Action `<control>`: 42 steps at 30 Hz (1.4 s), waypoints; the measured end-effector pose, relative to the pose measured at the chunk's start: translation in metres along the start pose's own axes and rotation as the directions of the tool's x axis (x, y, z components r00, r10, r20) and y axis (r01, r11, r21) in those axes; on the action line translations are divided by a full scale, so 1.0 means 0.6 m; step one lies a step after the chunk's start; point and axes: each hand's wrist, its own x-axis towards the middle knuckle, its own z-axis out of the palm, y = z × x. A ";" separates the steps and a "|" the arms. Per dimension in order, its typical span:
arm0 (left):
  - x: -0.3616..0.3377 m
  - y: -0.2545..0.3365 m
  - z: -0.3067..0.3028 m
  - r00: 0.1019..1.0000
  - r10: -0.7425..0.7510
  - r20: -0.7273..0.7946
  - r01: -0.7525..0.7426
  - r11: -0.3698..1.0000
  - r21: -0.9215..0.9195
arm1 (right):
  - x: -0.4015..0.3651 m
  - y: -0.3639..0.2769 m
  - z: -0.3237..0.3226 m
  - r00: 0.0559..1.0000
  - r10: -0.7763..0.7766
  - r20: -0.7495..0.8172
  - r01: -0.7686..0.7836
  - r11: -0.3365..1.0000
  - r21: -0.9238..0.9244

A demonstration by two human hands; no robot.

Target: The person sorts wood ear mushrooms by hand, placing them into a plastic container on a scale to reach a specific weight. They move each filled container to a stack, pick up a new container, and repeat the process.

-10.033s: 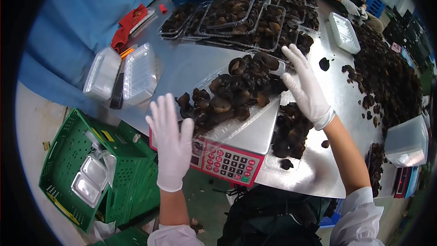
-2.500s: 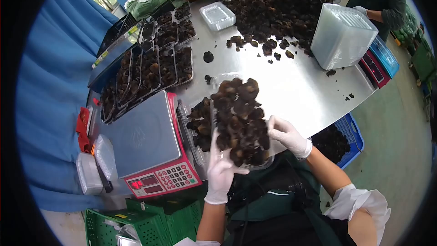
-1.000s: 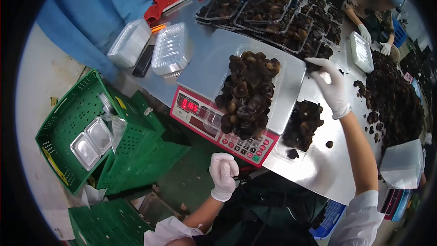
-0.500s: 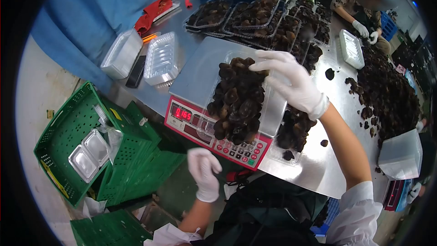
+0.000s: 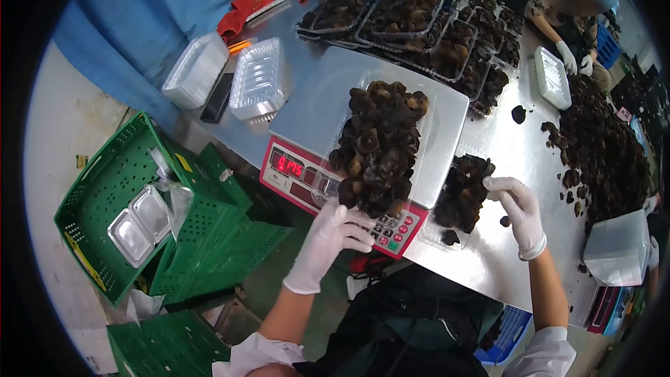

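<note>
A clear plastic tray heaped with dark wood ear mushrooms [image 5: 380,150] rests on a red-framed digital scale [image 5: 279,181], whose red display reads 0.175. At the tray's near edge is my left hand [image 5: 324,244], white-gloved, fingers apart; whether its fingertips touch the plastic is hard to see. Right of the scale lies another tray of wood ear mushrooms [image 5: 460,195]. My right hand [image 5: 518,215], also gloved, has its bent fingertips against the right side of that pile, thumb apart from them.
Filled trays [image 5: 408,17] crowd the table's back. Stacked empty trays [image 5: 258,80] and a dark phone [image 5: 218,98] lie left. Green crates [image 5: 202,237] stand at the lower left. A loose mushroom heap [image 5: 604,146] covers the right side, where a co-worker's gloved hands [image 5: 576,63] are busy.
My right hand has left the heap on the scale and come down to the tray at its right. My left hand has risen to the tray's near edge. The display went from 0.165 to 0.175.
</note>
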 end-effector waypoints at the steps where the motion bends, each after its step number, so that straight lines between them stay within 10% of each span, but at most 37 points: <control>1: 0.010 -0.018 -0.004 1.000 -0.005 -0.019 0.005 1.000 -0.002 | -0.016 0.007 -0.008 1.000 0.006 0.000 -0.006 1.000 0.000; 15: -0.008 0.022 -0.022 0.990 0.131 -0.042 -0.133 0.830 -0.542 | -0.158 0.062 -0.035 0.941 0.135 -0.309 -0.100 0.987 0.127; 21: 0.059 0.133 -0.059 0.911 0.365 -0.191 -0.401 0.893 -0.203 | -0.189 0.072 -0.049 0.896 0.183 -0.405 -0.118 0.977 0.180; 23: 0.117 0.187 -0.082 0.904 0.426 0.036 -0.410 0.887 -0.214 | -0.196 0.073 -0.050 0.885 0.181 -0.430 -0.111 0.977 0.183; 28: 0.331 0.309 -0.122 0.928 0.248 0.278 -0.175 0.949 -0.262 | -0.215 0.069 -0.046 0.842 0.185 -0.507 -0.112 0.979 0.171; 42: 0.714 0.338 -0.049 0.966 0.202 0.160 -0.197 0.979 -0.049 | -0.288 0.084 -0.054 0.707 0.251 -0.662 -0.178 0.968 0.176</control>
